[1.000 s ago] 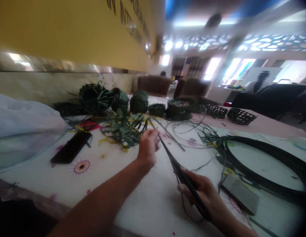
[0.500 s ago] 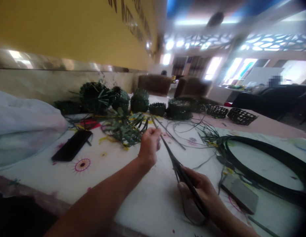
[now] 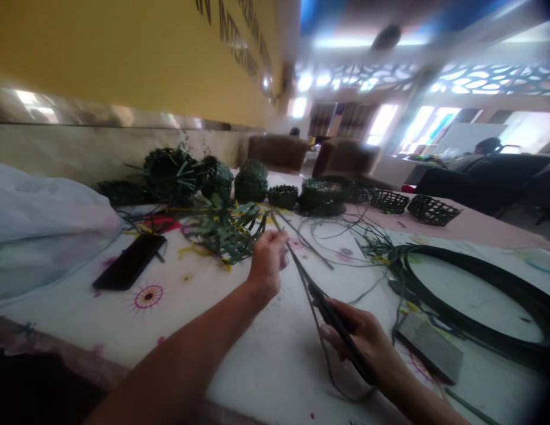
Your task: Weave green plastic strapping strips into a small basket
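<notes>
My left hand (image 3: 266, 260) is closed in a pinch on one end of a thin dark green strip (image 3: 319, 336), held above the tabletop. From there the strip runs toward me and sags in a loop below my right hand (image 3: 367, 333). That hand is wrapped round a long, narrow dark tool (image 3: 343, 330); its exact kind is hard to make out. The tool's tip points at my left hand and lies close along the strip. Just beyond my left hand is a partly woven green basket (image 3: 233, 239) with loose strip ends sticking up.
Several woven baskets (image 3: 281, 195) line the back of the table. A large coil of dark strip (image 3: 478, 265) lies at right beside a grey block (image 3: 429, 347). A black phone (image 3: 130, 261) and a white plastic bag (image 3: 48, 218) are at left. Loose strips cross the middle.
The strip's lower part has come away from the tool and now hangs as a separate line to its left. The tool has turned slightly; my left hand has barely moved.
</notes>
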Demonstrator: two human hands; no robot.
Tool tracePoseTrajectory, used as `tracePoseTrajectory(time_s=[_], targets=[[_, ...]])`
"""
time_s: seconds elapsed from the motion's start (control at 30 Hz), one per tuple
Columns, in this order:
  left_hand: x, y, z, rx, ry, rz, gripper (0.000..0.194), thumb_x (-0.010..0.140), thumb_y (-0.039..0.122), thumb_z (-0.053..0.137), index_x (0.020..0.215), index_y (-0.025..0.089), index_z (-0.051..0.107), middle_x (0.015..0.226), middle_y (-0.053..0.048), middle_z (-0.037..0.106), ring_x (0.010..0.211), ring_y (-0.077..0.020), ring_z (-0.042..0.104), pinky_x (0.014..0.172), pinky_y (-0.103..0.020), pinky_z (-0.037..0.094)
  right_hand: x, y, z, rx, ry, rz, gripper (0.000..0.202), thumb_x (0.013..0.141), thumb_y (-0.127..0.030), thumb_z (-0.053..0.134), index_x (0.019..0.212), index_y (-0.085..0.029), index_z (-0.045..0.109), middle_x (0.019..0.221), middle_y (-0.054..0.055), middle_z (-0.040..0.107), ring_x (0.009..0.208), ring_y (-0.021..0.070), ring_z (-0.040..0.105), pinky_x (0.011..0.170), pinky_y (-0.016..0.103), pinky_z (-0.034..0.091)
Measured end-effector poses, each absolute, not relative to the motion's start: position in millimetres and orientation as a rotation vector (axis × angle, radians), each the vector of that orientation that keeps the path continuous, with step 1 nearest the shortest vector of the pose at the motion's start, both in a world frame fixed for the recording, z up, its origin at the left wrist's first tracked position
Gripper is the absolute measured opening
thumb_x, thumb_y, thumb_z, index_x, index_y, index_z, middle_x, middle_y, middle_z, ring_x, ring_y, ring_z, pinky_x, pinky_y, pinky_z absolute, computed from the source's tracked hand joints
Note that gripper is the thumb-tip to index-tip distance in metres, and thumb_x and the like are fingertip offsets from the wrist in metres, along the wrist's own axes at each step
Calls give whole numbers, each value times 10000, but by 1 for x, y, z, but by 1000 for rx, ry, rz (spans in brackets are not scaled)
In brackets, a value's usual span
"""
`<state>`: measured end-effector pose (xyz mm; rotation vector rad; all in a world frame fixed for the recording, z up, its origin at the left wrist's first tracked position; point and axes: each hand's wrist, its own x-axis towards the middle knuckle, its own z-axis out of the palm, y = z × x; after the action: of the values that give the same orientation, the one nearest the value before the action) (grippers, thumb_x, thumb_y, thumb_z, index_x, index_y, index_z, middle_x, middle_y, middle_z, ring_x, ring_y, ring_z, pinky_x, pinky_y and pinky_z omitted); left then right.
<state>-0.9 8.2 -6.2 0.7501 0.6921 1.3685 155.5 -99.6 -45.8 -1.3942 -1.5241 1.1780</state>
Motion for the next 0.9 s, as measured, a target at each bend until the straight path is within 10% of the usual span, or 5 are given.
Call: tracePoseTrajectory(time_s=[0.23, 0.4, 0.6, 0.9], targets=[[-27, 32, 5, 624, 660, 1538, 265, 775, 253, 659, 677, 184, 423, 433, 126, 222, 324, -24, 168, 349, -166, 112, 176, -96, -20, -1415, -1794, 974, 502, 689, -433, 758, 1108, -163, 693, 626, -31, 515, 568, 120, 449, 518, 235, 386], [-39, 46, 7, 626, 729, 1545, 211, 822, 257, 590, 690, 172, 450, 458, 101, 341, 325, -22, 248, 343, -153, 140, 205, -82, -7, -1658, -1569, 516, 662, 710, -618, 661, 1186, -159, 653, 618, 7, 588, 546, 182, 530, 524, 294, 420], [-33, 43, 8, 737, 761, 1533, 242, 848, 277, 564, 680, 187, 414, 473, 83, 408, 347, -41, 333, 357, -150, 245, 260, -51, -13, -2312, -1441, -103, 679, 773, -586, 614, 1344, -228, 528, 1031, 137, 697, 895, 367, 629, 658, 373, 421], [-25, 20, 21, 1045, 455, 1350, 300, 779, 376, 706, 729, 202, 465, 532, 65, 454, 408, -57, 383, 377, -160, 300, 331, -45, -26, -2474, -999, -416, 485, 849, -413, 512, 1261, -164, 572, 1029, 178, 686, 899, 328, 639, 643, 340, 389]])
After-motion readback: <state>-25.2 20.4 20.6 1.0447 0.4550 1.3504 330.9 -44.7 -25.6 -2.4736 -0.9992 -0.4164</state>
